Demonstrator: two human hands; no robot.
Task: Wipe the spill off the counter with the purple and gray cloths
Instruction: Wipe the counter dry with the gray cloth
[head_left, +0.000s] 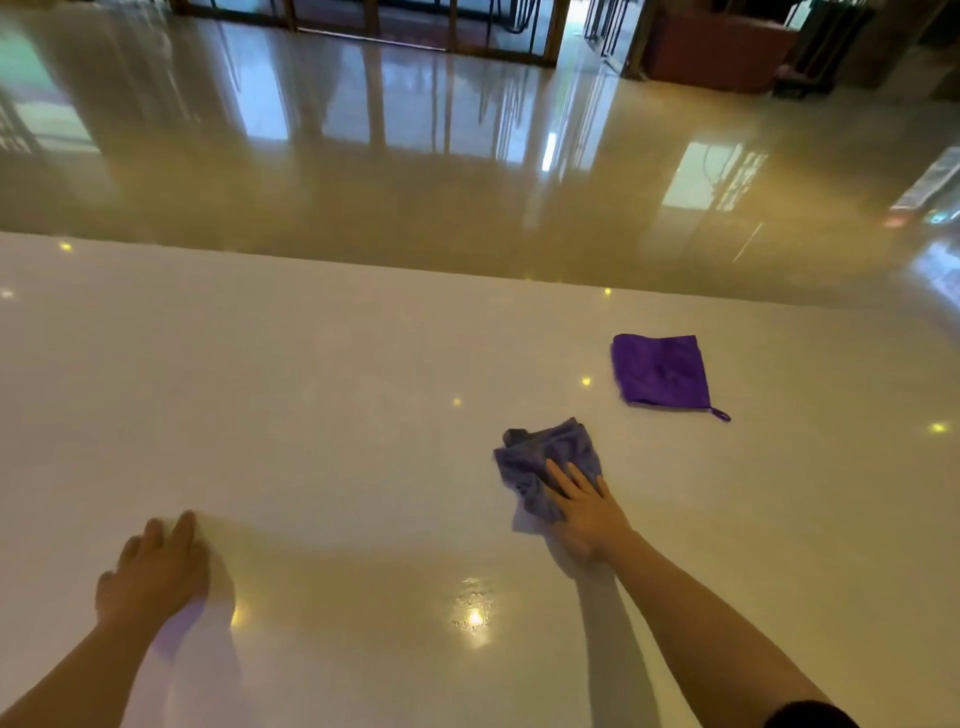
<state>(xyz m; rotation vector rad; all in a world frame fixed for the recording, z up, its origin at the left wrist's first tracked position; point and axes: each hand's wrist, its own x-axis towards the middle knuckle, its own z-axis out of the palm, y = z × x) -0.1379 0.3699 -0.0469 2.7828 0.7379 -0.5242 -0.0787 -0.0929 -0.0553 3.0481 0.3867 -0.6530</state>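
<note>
Two cloths are on the white counter (311, 389) right now. The gray cloth (540, 462), which looks a bit lavender in this light, is bunched up at about 4 o'clock from the middle of the counter, and the right hand (584, 512) is pressed flat on its near edge. Fingers (561, 475) are stretched out and lying close together on top of the fabric, palm down, not pinching it or anything, just pushing on it. Part of the cloth pokes out past the fingertips toward 11 o'clock, all crumpled.

The purple cloth (661, 375) sits by itself up at roughly 1 o'clock from the gray one, near it but not touching. It's laid out flat, sort of folded into a square, with a little hanging loop (721, 414) sticking out of its corner at 5 o'clock. Nobody's touching it.

The left hand (156, 571) is way over at 8 o'clock, well apart from both cloths, resting palm down on the bare counter with the fingers loosely spread and nothing under them that I can see. It's a bit blurry.

There's a wet shiny patch (474, 608) catching a light reflection at about 6 o'clock, between the two forearms. Past the counter's far edge is a glossy floor (467, 182).
</note>
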